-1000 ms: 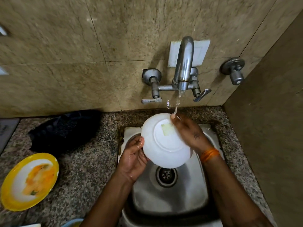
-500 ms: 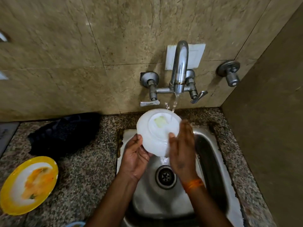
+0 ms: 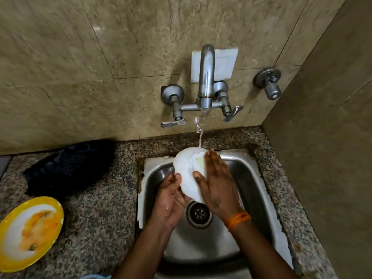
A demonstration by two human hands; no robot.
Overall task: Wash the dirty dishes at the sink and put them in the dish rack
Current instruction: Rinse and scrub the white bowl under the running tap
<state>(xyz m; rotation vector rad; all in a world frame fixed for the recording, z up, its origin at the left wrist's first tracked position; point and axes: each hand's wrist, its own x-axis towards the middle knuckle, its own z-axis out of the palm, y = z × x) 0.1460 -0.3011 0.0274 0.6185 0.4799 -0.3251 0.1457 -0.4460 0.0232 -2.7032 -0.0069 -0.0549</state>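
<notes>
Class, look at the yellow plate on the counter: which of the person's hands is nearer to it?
Left. The left hand holds the white bowl over the sink, on the side toward the yellow plate; the right hand lies beyond the bowl, farther away.

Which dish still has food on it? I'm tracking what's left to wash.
The yellow plate on the counter, left of the sink, smeared with orange residue. The white bowl is in the hands under the running tap.
</notes>
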